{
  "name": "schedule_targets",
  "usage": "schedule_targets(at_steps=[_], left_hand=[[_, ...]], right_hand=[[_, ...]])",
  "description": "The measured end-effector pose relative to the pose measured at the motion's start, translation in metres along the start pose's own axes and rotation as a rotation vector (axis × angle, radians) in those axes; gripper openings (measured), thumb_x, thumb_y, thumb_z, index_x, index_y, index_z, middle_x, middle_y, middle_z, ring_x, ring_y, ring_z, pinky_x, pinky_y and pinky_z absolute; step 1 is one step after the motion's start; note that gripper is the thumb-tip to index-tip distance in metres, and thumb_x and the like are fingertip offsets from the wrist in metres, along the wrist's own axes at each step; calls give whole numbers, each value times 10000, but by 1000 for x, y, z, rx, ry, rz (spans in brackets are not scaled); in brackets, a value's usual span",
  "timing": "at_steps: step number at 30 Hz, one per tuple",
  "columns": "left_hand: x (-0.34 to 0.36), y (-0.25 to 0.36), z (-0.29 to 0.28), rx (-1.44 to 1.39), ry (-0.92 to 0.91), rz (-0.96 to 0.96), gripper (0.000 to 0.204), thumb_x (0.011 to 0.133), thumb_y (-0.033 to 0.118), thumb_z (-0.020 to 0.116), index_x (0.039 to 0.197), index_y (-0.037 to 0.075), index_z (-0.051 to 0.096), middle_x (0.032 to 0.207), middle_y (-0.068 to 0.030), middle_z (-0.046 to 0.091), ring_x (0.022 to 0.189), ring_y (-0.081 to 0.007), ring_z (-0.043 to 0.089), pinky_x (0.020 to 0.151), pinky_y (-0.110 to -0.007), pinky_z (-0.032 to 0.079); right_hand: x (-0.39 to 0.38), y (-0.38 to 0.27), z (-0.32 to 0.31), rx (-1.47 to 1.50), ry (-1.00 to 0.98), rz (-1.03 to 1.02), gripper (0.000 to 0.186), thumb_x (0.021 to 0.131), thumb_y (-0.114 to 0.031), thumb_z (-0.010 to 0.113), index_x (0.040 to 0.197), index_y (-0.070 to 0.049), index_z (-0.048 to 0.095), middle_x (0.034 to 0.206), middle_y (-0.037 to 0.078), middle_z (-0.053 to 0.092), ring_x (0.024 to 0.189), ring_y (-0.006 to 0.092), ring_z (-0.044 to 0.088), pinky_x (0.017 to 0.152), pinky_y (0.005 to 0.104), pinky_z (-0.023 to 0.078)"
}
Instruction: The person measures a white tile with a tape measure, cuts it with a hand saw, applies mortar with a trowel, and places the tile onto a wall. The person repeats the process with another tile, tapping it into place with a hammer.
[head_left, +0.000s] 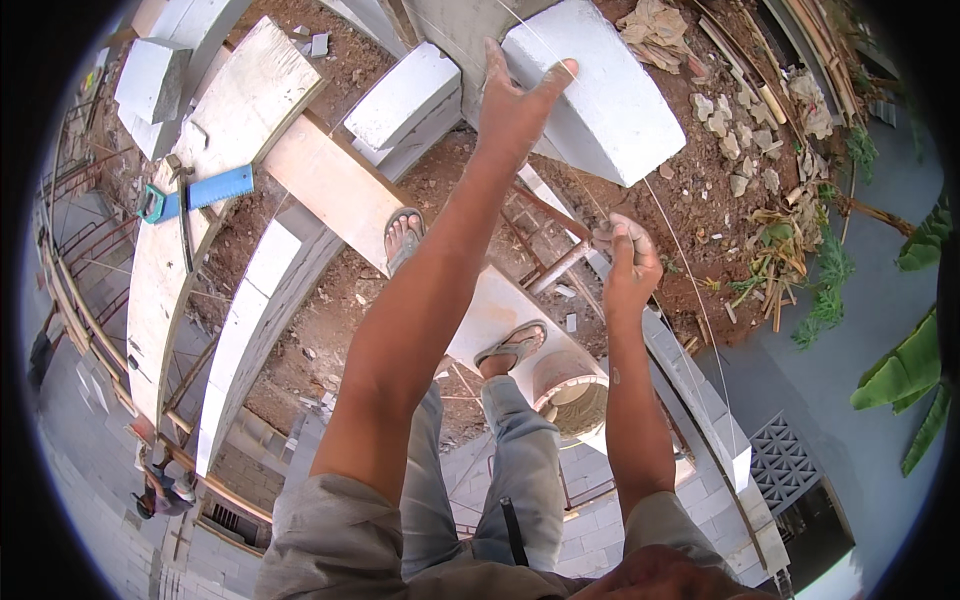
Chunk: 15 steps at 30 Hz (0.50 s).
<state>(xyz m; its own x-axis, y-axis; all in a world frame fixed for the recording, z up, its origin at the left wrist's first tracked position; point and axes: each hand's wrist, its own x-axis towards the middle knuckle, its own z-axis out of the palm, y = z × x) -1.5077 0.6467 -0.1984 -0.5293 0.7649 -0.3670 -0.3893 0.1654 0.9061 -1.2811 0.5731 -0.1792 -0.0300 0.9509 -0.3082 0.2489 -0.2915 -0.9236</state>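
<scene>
A white rectangular building block (615, 90) sits at the top of the view, on a low wall. My left hand (515, 105) lies against its left side, with thumb and index finger spread wide apart and the other fingers partly hidden. Lower and to the right, my right hand (630, 262) is closed in a pinch in front of the block. A thin pale string (592, 197) leads down to its fingertips. Another stretch of line (690, 285) runs past the block's lower corner toward the lower right.
My sandalled feet stand on a plank (335, 180); a bucket (572, 400) with grey residue is beside them. A blue handsaw (215, 190) and a hammer (183, 215) lie on a wide board (245, 95). White block walls (255, 290) flank the plank above rubble-strewn soil. Another person (165, 495) is far below left.
</scene>
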Motion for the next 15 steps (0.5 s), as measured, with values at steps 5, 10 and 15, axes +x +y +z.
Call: schedule_targets(at_steps=[5,10,15], left_hand=[[5,-3,0,-30,-72,33,1204,792,460,762,1462,-165,-20,1475,-354,284,1359,-356,386,1096,-351,351],[9,-4,-5,15,-104,38,1006,842,419,728,1492,-24,101,1446,-230,348,1307,-330,419,1035,-477,398],[5,0,-5,36,-157,51,808,901,358,671,1493,58,209,1410,-166,392,1250,-297,464,943,-515,485]], right_hand=[[96,18,10,642,488,226,439,1000,-337,450,1221,35,528,1067,149,629,1029,262,626,944,381,498],[146,25,34,759,442,143,538,1012,-435,380,1271,20,504,1183,160,596,1084,269,599,923,390,481],[145,38,70,934,451,233,516,999,-466,424,1283,-50,535,1189,92,610,1069,242,602,870,396,501]])
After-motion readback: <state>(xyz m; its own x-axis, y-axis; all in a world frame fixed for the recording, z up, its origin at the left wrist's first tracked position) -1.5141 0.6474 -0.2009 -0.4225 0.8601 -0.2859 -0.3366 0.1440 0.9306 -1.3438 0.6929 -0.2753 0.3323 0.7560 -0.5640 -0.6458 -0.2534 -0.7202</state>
